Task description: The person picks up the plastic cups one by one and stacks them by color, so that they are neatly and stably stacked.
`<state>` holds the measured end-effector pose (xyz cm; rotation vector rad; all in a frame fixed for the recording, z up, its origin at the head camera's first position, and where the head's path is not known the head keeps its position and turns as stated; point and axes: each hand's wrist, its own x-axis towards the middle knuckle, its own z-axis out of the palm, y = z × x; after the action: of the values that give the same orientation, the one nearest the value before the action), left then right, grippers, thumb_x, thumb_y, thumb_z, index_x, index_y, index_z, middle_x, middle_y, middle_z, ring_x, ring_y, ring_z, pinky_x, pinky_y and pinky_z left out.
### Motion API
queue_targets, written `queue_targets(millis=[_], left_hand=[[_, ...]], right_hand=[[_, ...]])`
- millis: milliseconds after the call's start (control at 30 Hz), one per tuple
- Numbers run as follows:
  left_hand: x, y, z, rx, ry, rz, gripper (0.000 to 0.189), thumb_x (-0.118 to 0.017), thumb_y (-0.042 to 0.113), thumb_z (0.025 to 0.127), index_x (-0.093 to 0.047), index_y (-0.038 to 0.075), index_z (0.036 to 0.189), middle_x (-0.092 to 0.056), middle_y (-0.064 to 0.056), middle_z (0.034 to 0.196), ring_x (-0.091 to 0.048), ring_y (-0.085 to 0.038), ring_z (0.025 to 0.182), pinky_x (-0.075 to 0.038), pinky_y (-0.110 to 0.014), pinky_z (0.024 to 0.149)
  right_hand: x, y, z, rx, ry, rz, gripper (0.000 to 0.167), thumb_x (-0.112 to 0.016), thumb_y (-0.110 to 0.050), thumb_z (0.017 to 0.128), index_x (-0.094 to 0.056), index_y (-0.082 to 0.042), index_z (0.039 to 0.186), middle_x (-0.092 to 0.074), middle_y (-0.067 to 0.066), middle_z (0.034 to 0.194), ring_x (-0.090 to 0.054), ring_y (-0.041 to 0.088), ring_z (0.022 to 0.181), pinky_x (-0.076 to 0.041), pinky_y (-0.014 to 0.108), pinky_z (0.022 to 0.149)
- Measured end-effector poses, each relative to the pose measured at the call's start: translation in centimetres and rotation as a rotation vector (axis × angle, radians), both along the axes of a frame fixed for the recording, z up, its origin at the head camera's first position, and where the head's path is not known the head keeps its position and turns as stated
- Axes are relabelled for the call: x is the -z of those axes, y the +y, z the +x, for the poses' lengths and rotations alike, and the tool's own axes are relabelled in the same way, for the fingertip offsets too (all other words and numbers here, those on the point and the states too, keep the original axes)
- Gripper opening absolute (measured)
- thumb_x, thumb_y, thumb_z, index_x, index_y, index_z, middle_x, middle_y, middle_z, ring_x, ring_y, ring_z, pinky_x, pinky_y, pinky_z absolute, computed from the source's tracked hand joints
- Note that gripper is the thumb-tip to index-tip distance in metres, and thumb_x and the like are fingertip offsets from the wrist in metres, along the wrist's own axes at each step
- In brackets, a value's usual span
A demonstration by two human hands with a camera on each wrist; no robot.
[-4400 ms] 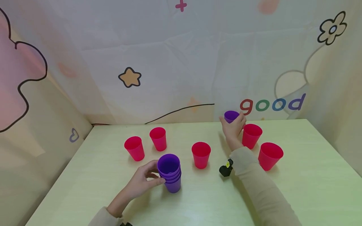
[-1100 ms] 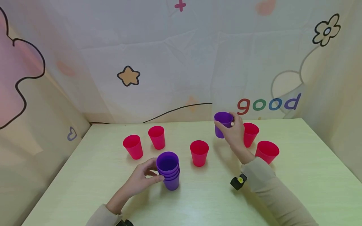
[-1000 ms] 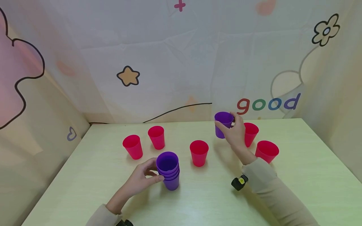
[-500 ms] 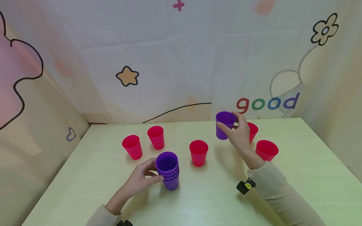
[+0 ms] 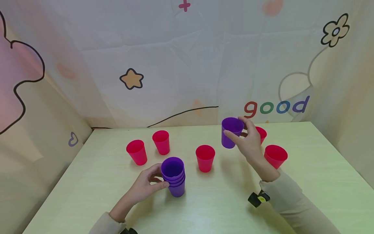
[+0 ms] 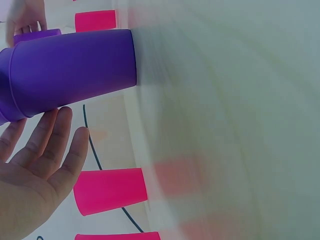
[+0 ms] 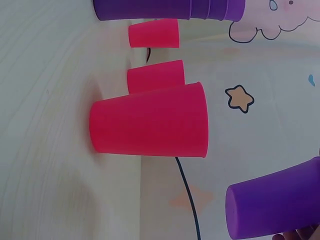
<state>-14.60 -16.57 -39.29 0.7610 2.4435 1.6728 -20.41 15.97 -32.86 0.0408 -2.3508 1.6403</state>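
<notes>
My left hand point(image 5: 147, 183) holds a stack of nested purple cups point(image 5: 177, 189) upright on the table, thumb on the near side and fingers behind; the left wrist view shows its fingers along the stack point(image 6: 75, 65). At the back right, my right hand point(image 5: 248, 139) grips a single purple cup point(image 5: 229, 139) near its rim between thumb and fingers. That purple cup point(image 7: 275, 200) hangs in the air in the right wrist view, well away from the tabletop. A red cup point(image 5: 205, 159) stands between the two hands, mouth up.
Two red cups, one at the far left point(image 5: 137, 152) and one beside it point(image 5: 161, 143), stand behind the stack. To the right, another red cup point(image 5: 275, 156) and one partly hidden point(image 5: 261, 134) stand behind the right hand and forearm. A printed cloth point(image 5: 175, 74) hangs behind the table.
My right hand has brought the purple cup from beside the back right red cups leftward and nearer, off the table, dipping slightly just now. The left hand stays at its stack.
</notes>
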Motion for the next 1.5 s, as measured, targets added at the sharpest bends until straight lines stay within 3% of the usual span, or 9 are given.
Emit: queue_targets(millis=[267, 800, 1500], left_hand=[[0.0, 0.0, 0.0, 0.003, 0.006, 0.005, 0.047, -0.068, 0.011, 0.081, -0.050, 0.002, 0.123, -0.061, -0.012, 0.107, -0.058, -0.025, 0.097, -0.050, -0.032, 0.078], [0.1, 0.0, 0.0, 0.010, 0.007, 0.006, 0.047, -0.068, 0.011, 0.081, -0.050, 0.003, 0.123, -0.061, -0.011, 0.107, -0.058, -0.024, 0.097, -0.050, -0.032, 0.078], [0.1, 0.0, 0.0, 0.007, 0.004, 0.005, 0.047, -0.068, 0.012, 0.081, -0.050, 0.002, 0.123, -0.061, -0.012, 0.107, -0.058, -0.023, 0.097, -0.050, -0.032, 0.078]], right_hand=[[-0.6, 0.1, 1.0, -0.055, 0.020, 0.009, 0.071, -0.068, -0.030, 0.081, -0.031, -0.008, 0.138, -0.042, 0.016, 0.128, -0.044, 0.033, 0.111, -0.048, 0.047, 0.083], [-1.7, 0.3, 2.5, -0.144, -0.038, -0.015, 0.068, -0.067, -0.025, 0.082, -0.032, -0.010, 0.138, -0.041, 0.016, 0.129, -0.046, 0.033, 0.109, -0.048, 0.047, 0.082], [-3.3, -0.8, 3.2, -0.187, -0.004, 0.004, 0.067, -0.068, -0.023, 0.081, -0.035, -0.009, 0.137, -0.043, 0.015, 0.129, -0.047, 0.032, 0.110, -0.047, 0.047, 0.084]])
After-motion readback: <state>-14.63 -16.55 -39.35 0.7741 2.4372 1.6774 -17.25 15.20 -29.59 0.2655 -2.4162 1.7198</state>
